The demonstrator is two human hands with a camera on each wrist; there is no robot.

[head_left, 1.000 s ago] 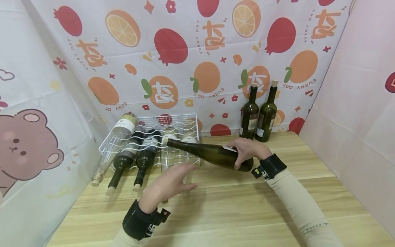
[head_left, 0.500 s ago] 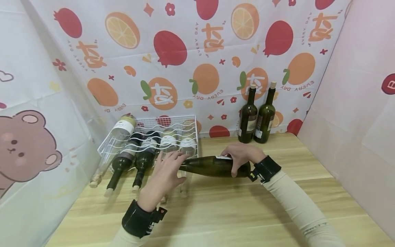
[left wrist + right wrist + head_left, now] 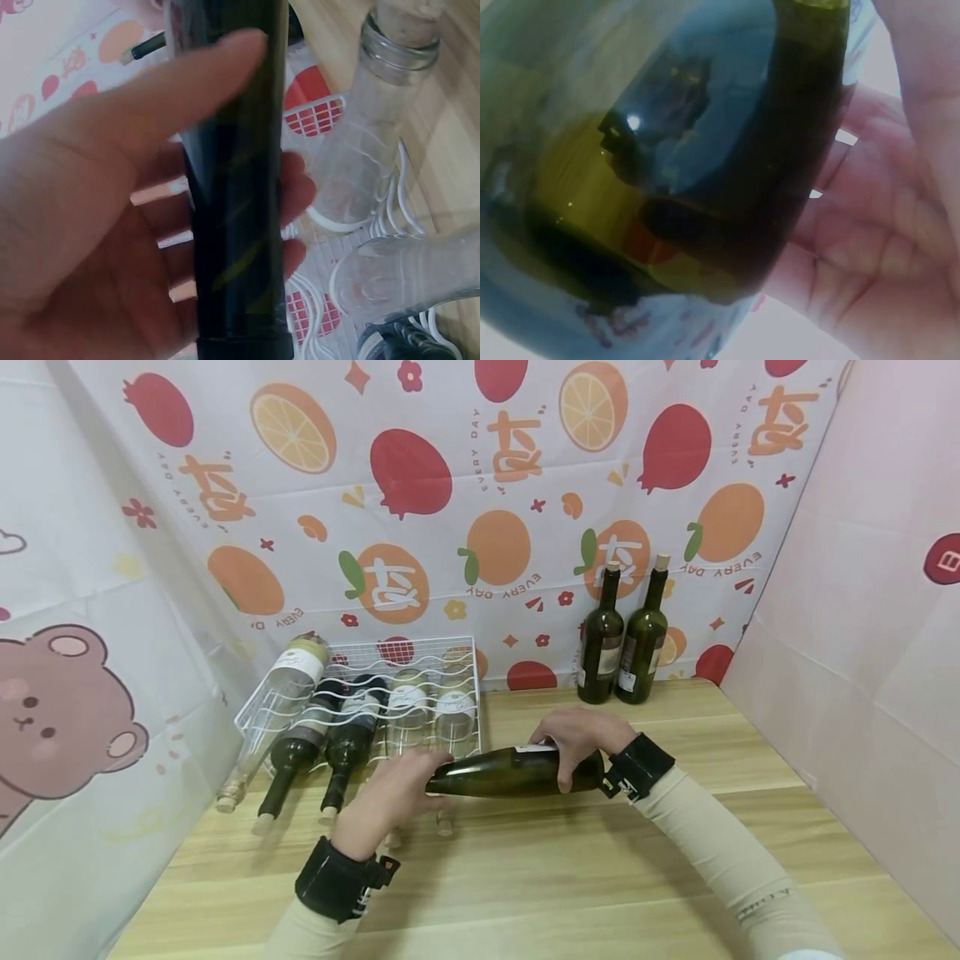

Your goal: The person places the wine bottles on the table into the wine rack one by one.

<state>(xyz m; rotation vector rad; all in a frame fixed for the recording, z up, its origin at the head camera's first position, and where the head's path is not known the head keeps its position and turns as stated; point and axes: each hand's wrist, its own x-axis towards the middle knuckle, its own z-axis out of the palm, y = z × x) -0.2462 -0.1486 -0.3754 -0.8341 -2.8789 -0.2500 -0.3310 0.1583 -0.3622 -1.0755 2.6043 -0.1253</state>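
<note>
A dark green wine bottle (image 3: 487, 775) lies sideways in the air above the table, its base to the right. My right hand (image 3: 581, 739) grips it from above near the base, thumb on the near side; the right wrist view shows the bottle's rounded glass (image 3: 705, 150) against the palm. My left hand (image 3: 393, 789) wraps the neck, which it hides in the head view. In the left wrist view the fingers curl behind the dark neck (image 3: 236, 225) and the thumb lies across its front.
A white wire rack (image 3: 477, 693) at the back left holds several corked bottles, clear and dark, necks toward me, including a dark one (image 3: 351, 743). Two green corked bottles (image 3: 600, 647) stand upright at the back right, against a fruit-print cloth (image 3: 442, 410). The table (image 3: 600, 877) is wooden.
The bottle has come down and toward me, turning from tilted to nearly level. My left hand has moved from an open reach to gripping its neck. The right hand keeps its grip.
</note>
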